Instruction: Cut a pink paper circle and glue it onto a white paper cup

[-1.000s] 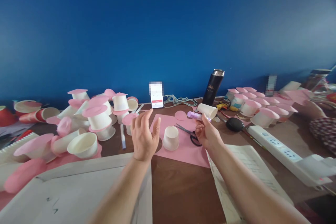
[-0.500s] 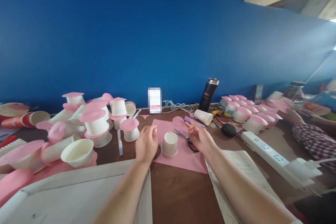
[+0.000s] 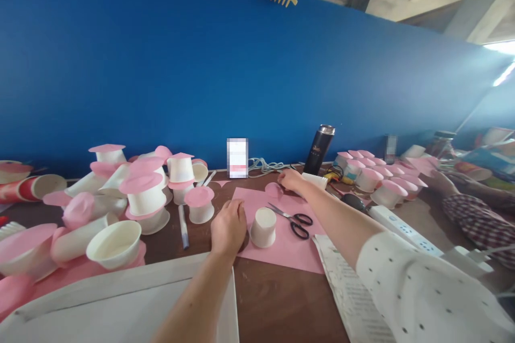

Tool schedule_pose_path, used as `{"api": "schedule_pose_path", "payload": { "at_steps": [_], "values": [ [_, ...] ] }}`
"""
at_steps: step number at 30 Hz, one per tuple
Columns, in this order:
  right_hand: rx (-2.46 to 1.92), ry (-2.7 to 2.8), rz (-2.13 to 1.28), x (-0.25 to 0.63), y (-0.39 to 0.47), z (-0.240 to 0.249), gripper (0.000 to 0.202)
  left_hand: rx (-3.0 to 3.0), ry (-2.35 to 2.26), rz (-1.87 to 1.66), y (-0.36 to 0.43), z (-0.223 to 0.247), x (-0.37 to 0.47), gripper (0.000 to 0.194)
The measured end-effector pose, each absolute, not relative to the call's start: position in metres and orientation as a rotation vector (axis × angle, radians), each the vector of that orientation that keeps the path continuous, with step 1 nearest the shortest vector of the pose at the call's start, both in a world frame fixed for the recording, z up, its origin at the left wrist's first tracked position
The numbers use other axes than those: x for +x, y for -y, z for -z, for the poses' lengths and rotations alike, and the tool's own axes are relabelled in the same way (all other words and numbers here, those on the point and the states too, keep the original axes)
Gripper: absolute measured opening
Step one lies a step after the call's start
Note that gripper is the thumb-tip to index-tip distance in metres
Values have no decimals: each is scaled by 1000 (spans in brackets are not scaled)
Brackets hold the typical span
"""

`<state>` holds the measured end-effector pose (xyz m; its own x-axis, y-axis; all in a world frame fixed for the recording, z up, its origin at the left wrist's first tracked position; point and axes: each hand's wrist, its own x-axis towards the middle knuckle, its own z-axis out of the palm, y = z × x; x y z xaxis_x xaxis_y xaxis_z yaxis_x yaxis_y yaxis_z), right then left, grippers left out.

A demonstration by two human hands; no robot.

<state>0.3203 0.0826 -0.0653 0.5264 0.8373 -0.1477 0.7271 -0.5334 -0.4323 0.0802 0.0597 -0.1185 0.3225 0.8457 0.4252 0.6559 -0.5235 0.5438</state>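
An upturned white paper cup (image 3: 263, 228) stands on a pink paper sheet (image 3: 281, 260). Just left of it rests my left hand (image 3: 229, 226), its fingers curled together, apart from the cup; I see nothing in them. My right hand (image 3: 292, 179) reaches to the sheet's far edge. Its fingers close at the right edge of a pink paper circle (image 3: 274, 189), which looks darker and slightly tilted; the fingertips are partly hidden. Black-handled scissors (image 3: 295, 220) lie to the right of the cup, blades pointing away left.
Cups with pink paper discs (image 3: 140, 185) crowd the left, near a pen (image 3: 183, 228). A phone (image 3: 237, 158) and black flask (image 3: 319, 150) stand by the blue wall. At right are more cups (image 3: 370, 177), a power strip (image 3: 404, 229) and another person's checked sleeve (image 3: 470, 220).
My right hand has moved away from me to the circle, uncovering the scissors. The purple stick it held is out of sight. My left hand stays beside the cup.
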Motion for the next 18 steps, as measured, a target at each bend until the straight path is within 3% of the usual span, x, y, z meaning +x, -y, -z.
{"api": "schedule_pose_path", "payload": {
  "at_steps": [8,18],
  "values": [
    [-2786,1362,-792,316,-117,59,34,2313,-1355,-952,-63,123,81,27],
    [-2824,1404,-788,317,-119,60,37,2383,-1360,-879,-62,123,83,27]
  ]
}}
